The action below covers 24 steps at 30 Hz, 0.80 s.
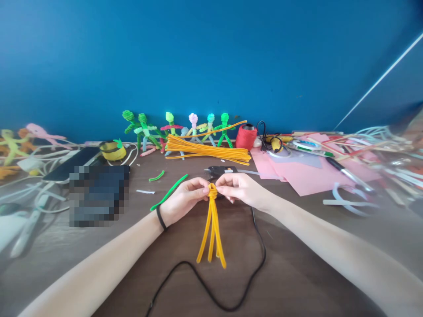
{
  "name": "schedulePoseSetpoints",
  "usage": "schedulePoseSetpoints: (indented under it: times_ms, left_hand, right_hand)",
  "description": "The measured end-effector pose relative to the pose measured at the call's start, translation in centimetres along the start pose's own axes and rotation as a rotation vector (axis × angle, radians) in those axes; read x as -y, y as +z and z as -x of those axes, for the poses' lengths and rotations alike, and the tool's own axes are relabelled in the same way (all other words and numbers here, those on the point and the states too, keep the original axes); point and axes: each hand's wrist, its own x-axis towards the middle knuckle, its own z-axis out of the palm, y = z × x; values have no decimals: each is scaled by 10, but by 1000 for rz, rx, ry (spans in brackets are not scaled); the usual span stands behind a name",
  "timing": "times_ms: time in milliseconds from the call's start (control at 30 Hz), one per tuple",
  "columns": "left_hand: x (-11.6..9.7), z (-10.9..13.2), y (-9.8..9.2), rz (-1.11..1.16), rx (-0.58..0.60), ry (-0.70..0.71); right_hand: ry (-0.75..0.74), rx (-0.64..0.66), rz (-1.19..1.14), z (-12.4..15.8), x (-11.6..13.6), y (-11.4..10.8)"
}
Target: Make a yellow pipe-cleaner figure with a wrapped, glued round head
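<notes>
Both of my hands meet at the middle of the table around an orange pipe-cleaner piece [213, 215]. Its top is coiled into a small looped knot, and several straight strands hang down from it, spread slightly apart. My left hand [185, 197], with a black band at the wrist, pinches the knot's left side between thumb and fingertips. On the right side, my right hand [239, 188] pinches the same knot. A green pipe cleaner [170, 191] lies just behind my left hand. Beyond the hands rests a bundle of orange pipe cleaners [208, 149].
Several pipe-cleaner figures [224, 127] stand along the blue wall beside a red spool [246, 137]. A black glue gun [222, 171] lies behind my hands; a black cable [211, 293] curves in front. Pink paper [297, 176] is at right, phones [74, 164] at left.
</notes>
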Motion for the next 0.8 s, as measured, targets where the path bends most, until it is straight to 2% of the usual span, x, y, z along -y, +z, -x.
schedulePoseSetpoints:
  times_ms: [400,800]
  left_hand:
    - [-2,1,3,11,6,0]
    - [2,-1,-3,37,60,-9]
  right_hand:
    - [0,14,-15,0,0,0]
    - [-9,19,10,1,0,1]
